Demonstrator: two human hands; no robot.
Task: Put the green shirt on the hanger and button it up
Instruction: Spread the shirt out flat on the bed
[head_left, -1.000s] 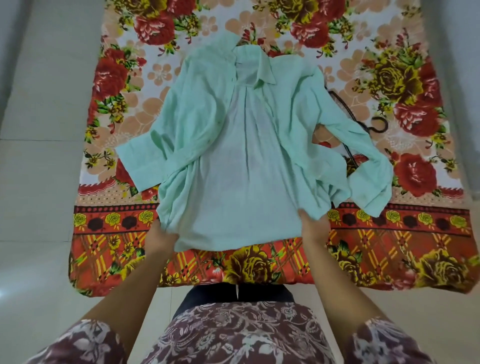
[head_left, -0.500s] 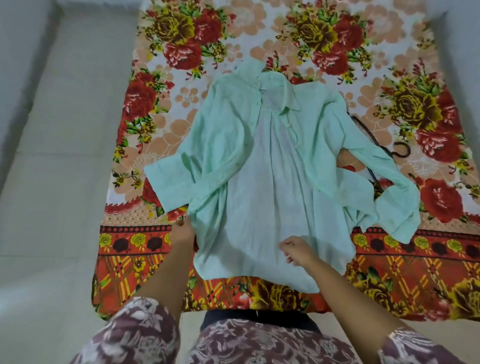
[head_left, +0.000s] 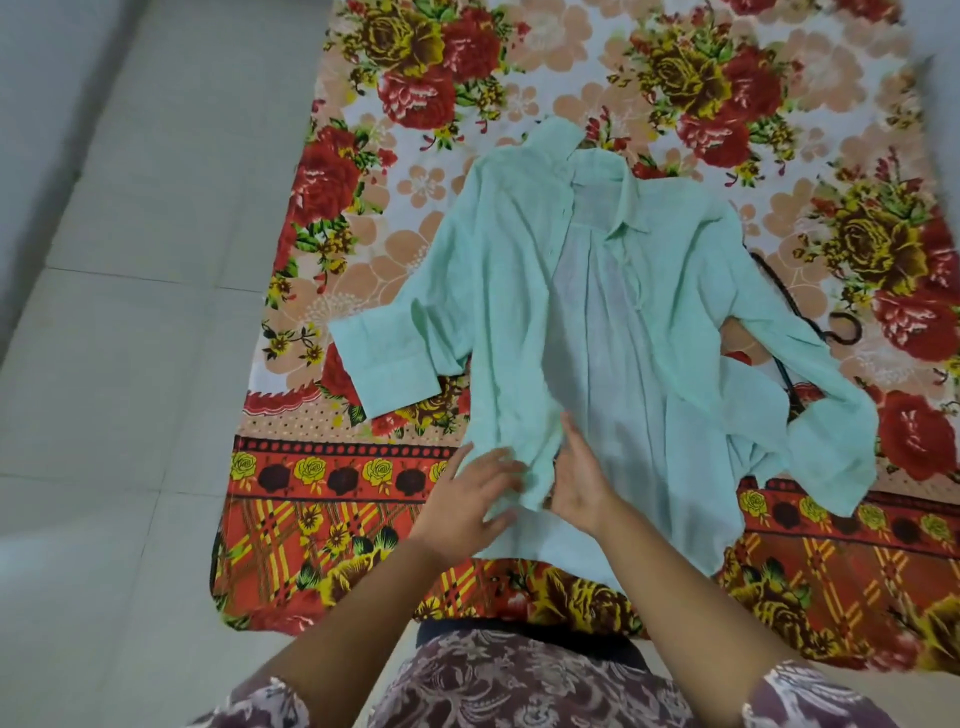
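pale green shirt lies unbuttoned, collar far, on floral cloth.

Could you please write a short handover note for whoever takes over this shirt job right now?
Left hand: open, straight fingers on the lower edge of one front panel; the picture is blurred there.
Right hand: open, flat beside the same panel edge, holding nothing.
Green shirt: lies unbuttoned, front open, on the floral blanket, sleeves out to both sides.
Hanger: dark, on the blanket at the person's right, partly under a sleeve; only the hook and part of an arm show.
Done: shirt laid out.
Left: put the hanger into the shirt, then button it up.
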